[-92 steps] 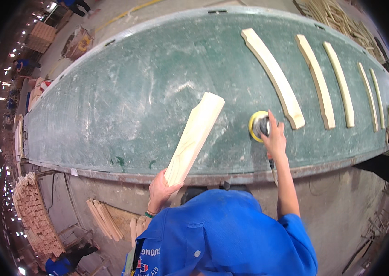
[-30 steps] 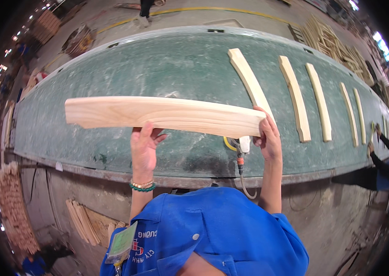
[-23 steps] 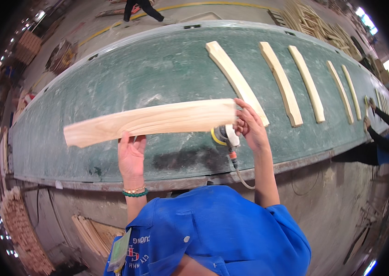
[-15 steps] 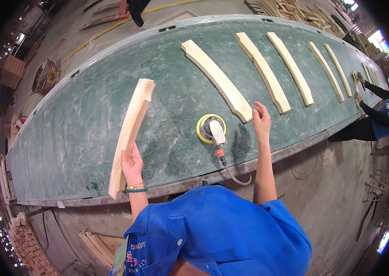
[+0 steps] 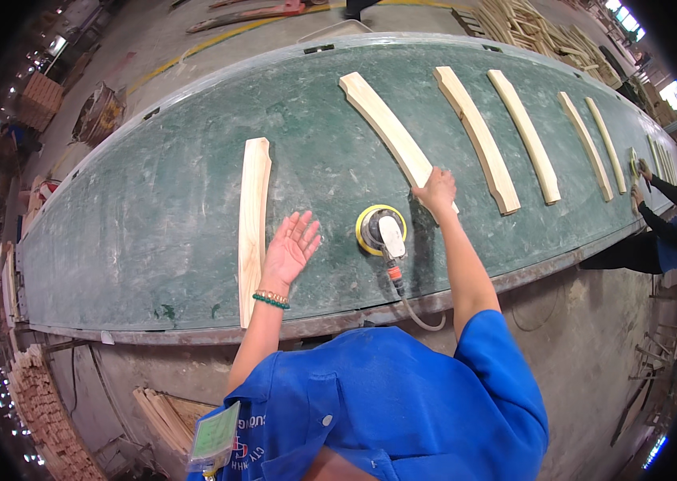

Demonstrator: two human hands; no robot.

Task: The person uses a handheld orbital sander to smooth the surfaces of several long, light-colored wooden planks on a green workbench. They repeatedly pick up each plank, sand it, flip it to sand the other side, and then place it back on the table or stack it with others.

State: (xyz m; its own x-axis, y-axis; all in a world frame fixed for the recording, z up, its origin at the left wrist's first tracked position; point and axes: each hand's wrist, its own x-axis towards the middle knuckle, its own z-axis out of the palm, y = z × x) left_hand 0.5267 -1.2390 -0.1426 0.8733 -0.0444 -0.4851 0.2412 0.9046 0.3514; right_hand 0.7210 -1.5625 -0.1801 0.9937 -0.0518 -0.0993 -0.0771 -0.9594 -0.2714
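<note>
A notched wooden slat (image 5: 253, 212) lies on the green worktable at the left, its near end at the table edge. Just right of it my left hand (image 5: 293, 247) is turned palm up, fingers stretched out and holding nothing. My right hand (image 5: 437, 191) grips the near end of another curved, pale slat (image 5: 386, 124), which slants across the table and is partly covered by the fingers. Between my hands rests a round orbital sander (image 5: 381, 230) with a yellow rim and a white body, its hose (image 5: 423, 321) running off the near edge.
Several more slats (image 5: 479, 140) lie spaced along the green table (image 5: 138, 232) to the right. At its far right end a co-worker (image 5: 667, 232) handles a piece. Stacked wood (image 5: 547, 40) stands beyond the table; more bundles (image 5: 50, 417) sit below left.
My left hand has let go of the left slat, now lying on the table, and moved right. My right hand has come down onto the near end of the slanted slat.
</note>
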